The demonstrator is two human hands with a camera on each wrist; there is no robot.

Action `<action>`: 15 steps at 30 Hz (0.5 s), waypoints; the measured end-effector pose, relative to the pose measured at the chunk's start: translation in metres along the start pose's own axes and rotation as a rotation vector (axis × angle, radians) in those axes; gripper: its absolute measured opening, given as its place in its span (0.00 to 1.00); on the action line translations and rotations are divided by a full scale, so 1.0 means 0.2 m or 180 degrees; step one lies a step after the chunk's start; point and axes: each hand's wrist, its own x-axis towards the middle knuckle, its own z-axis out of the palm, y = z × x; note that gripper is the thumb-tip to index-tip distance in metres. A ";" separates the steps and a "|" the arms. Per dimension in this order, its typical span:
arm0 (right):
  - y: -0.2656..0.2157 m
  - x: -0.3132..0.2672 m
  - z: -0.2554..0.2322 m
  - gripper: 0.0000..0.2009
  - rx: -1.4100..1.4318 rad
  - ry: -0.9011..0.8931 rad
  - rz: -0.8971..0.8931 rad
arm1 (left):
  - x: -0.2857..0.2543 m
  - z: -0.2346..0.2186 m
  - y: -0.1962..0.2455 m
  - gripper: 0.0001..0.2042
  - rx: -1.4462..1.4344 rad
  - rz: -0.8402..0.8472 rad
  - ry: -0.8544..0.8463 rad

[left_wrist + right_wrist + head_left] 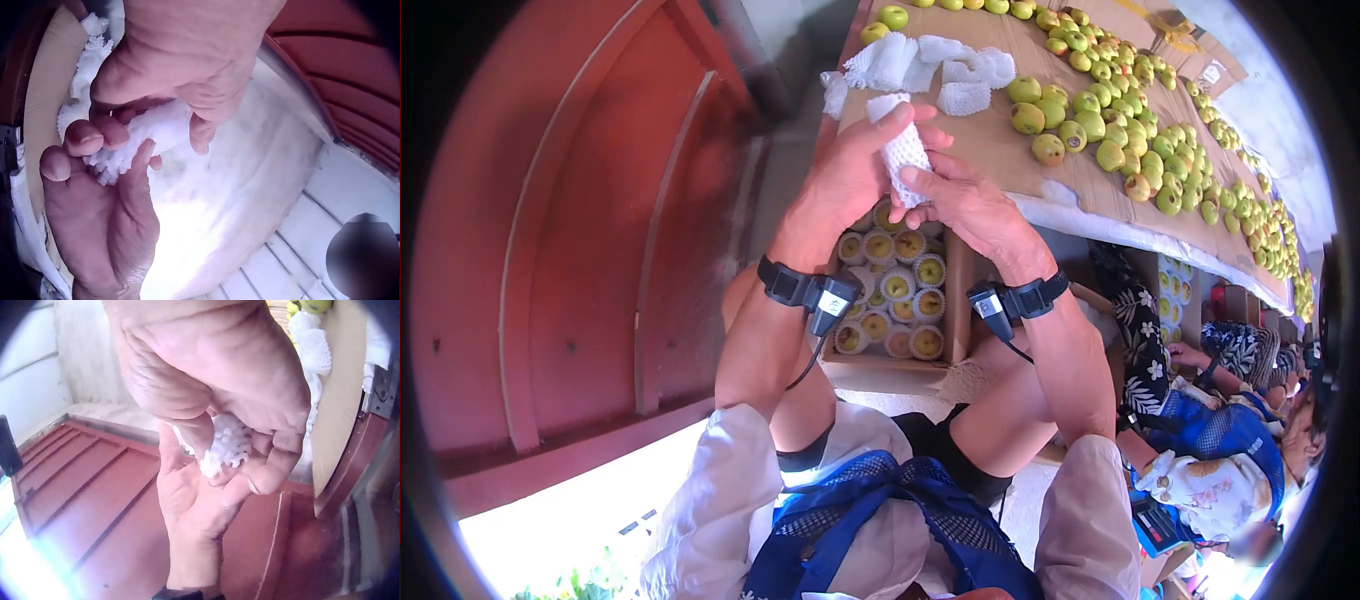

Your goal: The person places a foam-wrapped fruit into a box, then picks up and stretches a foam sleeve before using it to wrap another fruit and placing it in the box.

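A white foam net sleeve (903,150) is held upright between both hands above the box of apples. My left hand (840,170) grips its upper part, thumb across the front. My right hand (980,205) pinches the lower part between thumb and fingers. In the left wrist view the net (164,128) lies between my left hand (187,56) and my right hand (103,231); its frilled end shows. The right wrist view has the net's frilled end (228,447) among the fingers of my right hand (219,362), with my left hand (200,503) below. Whether anything is inside the net cannot be seen.
More foam nets (965,97) lie on the cardboard-covered table (970,140), left of many green apples (1110,155). Below my hands, a cardboard box (880,377) holds net-wrapped apples (897,285). A red metal panel (590,230) stands at left; another person (1220,430) sits at right.
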 end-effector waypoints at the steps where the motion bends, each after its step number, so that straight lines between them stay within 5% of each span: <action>1: -0.01 0.00 0.00 0.15 -0.0026 -0.0045 0.0037 | 0.00 -0.01 -0.01 0.25 -0.0007 -0.0017 0.0002; 10: 0.02 0.02 -0.04 0.13 0.0310 -0.0282 0.0323 | 0.02 -0.01 -0.02 0.17 -0.0158 0.0289 0.0404; 15: 0.06 0.03 0.02 0.10 -0.0216 -0.0267 0.0250 | 0.00 0.03 -0.01 0.15 -0.0600 0.0184 0.0689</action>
